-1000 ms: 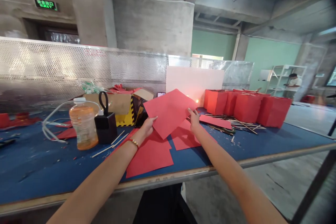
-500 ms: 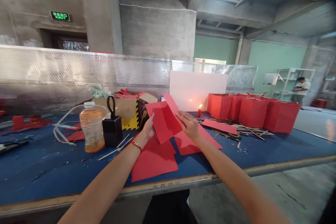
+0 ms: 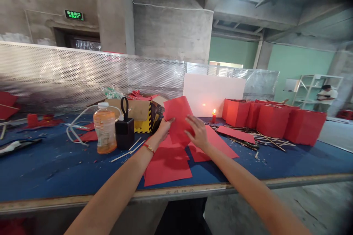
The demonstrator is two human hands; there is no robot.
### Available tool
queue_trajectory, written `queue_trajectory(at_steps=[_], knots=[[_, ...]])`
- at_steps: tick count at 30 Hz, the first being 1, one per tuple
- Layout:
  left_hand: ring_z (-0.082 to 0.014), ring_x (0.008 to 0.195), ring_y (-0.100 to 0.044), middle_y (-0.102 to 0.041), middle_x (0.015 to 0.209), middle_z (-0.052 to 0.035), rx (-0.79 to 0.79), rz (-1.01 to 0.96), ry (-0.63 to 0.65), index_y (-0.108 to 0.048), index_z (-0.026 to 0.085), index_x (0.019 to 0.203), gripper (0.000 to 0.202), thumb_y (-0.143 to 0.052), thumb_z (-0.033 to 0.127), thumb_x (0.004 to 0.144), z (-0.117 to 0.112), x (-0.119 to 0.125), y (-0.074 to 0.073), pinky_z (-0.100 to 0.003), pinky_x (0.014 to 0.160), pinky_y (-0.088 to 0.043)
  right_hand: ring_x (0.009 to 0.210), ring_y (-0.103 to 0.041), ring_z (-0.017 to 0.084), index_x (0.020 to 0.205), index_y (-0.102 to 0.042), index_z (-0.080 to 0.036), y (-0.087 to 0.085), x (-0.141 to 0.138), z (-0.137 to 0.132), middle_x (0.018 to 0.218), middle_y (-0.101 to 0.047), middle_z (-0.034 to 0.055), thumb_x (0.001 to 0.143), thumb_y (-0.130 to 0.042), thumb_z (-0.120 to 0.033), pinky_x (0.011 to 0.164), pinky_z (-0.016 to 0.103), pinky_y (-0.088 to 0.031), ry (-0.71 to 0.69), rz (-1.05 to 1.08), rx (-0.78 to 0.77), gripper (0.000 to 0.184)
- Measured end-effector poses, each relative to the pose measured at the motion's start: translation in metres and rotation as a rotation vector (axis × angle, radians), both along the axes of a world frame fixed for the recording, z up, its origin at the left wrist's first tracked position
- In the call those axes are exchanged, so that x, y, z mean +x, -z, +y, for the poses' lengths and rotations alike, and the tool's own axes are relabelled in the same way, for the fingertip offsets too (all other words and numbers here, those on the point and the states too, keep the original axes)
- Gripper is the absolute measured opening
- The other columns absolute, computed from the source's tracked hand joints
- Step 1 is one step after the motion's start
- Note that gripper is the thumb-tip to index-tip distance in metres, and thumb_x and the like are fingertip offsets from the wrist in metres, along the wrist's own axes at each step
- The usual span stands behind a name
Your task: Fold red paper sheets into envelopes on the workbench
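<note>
A red paper sheet (image 3: 178,117) is held up over the table, with my left hand (image 3: 163,128) closed on its left edge and the thumb across its face. Beside its right edge is my right hand (image 3: 199,133), fingers stretched and thumb apart. Whether those fingertips touch the paper I cannot tell. Below lie red sheets on the table, a left one (image 3: 168,169) and a right one (image 3: 220,145), partly covered by my hands and the raised sheet.
A lit red candle (image 3: 214,116) burns before a white board (image 3: 215,90). Red paper boxes (image 3: 273,121) stand right, near thin sticks (image 3: 271,138). An orange-liquid bottle (image 3: 104,128) and a black power bank (image 3: 125,133) are left, near a carton (image 3: 142,112). A person (image 3: 327,97) stands far right.
The raised flap of the held sheet has come down against the rest, which now looks like one panel. My right hand's fingers have spread from their grip on it. The view has shifted slightly left.
</note>
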State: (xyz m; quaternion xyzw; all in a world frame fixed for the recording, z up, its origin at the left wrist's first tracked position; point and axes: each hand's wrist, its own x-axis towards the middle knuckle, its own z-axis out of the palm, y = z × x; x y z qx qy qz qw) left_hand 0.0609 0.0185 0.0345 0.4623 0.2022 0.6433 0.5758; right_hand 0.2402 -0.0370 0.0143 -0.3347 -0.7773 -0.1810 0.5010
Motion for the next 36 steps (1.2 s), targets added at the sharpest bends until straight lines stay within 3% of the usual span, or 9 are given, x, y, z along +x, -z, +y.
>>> queue_trajectory(at_steps=[2,4,7,11,16,21,26,36], knots=[[-0.0228,0.082,-0.068,-0.075,0.094,-0.0068,0.099,0.081,0.007,-0.068,0.019,0.096,0.041,-0.086,0.026,0.059,-0.005,-0.004,-0.006,-0.035,0.079,-0.053,0.132,-0.044,0.029,0.142,-0.044,-0.024,-0.003,-0.001,0.004,0.147,-0.045,0.0116,0.081,-0.065,-0.043,0.11,0.05,-0.036,-0.056,0.361,-0.124,0.067],[-0.0254,0.087,-0.069,-0.075,0.099,-0.0094,0.175,0.143,0.004,-0.07,0.017,0.096,0.044,-0.087,0.028,0.057,-0.01,-0.006,-0.013,-0.038,0.084,-0.053,0.121,-0.055,0.029,0.141,-0.043,-0.024,-0.004,0.0,0.009,0.141,-0.051,0.0121,0.072,-0.072,-0.043,0.1,0.049,-0.046,-0.265,0.632,-0.375,0.077],[-0.0265,0.091,-0.069,-0.074,0.105,-0.0117,0.261,0.18,0.058,-0.07,0.015,0.098,0.046,-0.087,0.03,0.058,-0.015,-0.009,-0.024,-0.04,0.087,-0.054,0.1,-0.066,0.027,0.123,-0.057,-0.022,-0.004,0.001,0.013,0.121,-0.066,0.0098,0.064,-0.079,-0.038,0.086,0.044,-0.055,-0.569,0.86,-0.746,0.065],[-0.0262,0.096,-0.069,-0.074,0.109,-0.011,0.283,0.146,0.14,-0.07,0.017,0.107,0.048,-0.085,0.034,0.065,-0.018,-0.013,-0.033,-0.039,0.091,-0.053,0.093,-0.068,0.026,0.104,-0.065,-0.02,-0.001,0.0,0.012,0.109,-0.071,0.0072,0.058,-0.084,-0.032,0.084,0.042,-0.056,-0.722,1.004,-0.811,0.051],[-0.0272,0.088,-0.071,-0.073,0.107,-0.0136,0.136,0.31,0.186,-0.071,0.016,0.103,0.043,-0.082,0.039,0.069,-0.023,-0.011,-0.021,-0.041,0.082,-0.055,0.092,-0.068,0.025,0.107,-0.066,-0.02,0.002,-0.001,0.011,0.11,-0.072,0.0079,0.057,-0.085,-0.029,0.082,0.041,-0.056,-0.686,0.962,-0.828,0.054],[-0.0283,0.09,-0.071,-0.073,0.108,-0.0133,0.104,0.277,0.185,-0.071,0.016,0.103,0.046,-0.086,0.036,0.064,-0.022,-0.008,-0.007,-0.041,0.082,-0.055,0.093,-0.068,0.025,0.106,-0.068,-0.02,0.009,0.001,0.015,0.111,-0.071,0.0078,0.055,-0.085,-0.028,0.084,0.041,-0.056,-0.599,0.898,-0.83,0.054],[-0.0297,0.094,-0.071,-0.073,0.111,-0.0141,0.061,0.267,0.27,-0.072,0.016,0.105,0.047,-0.086,0.035,0.065,-0.014,-0.009,0.001,-0.041,0.084,-0.055,0.093,-0.068,0.026,0.105,-0.068,-0.021,0.011,0.001,0.016,0.107,-0.072,0.0069,0.056,-0.084,-0.03,0.087,0.043,-0.054,-0.573,0.887,-0.82,0.052],[-0.029,0.097,-0.07,-0.072,0.114,-0.0131,0.127,0.264,0.205,-0.072,0.018,0.104,0.044,-0.082,0.042,0.069,-0.004,-0.003,0.012,-0.04,0.086,-0.054,0.094,-0.067,0.027,0.103,-0.068,-0.02,0.013,0.0,0.019,0.107,-0.072,0.0074,0.054,-0.085,-0.031,0.083,0.041,-0.055,-0.524,0.889,-0.813,0.053]])
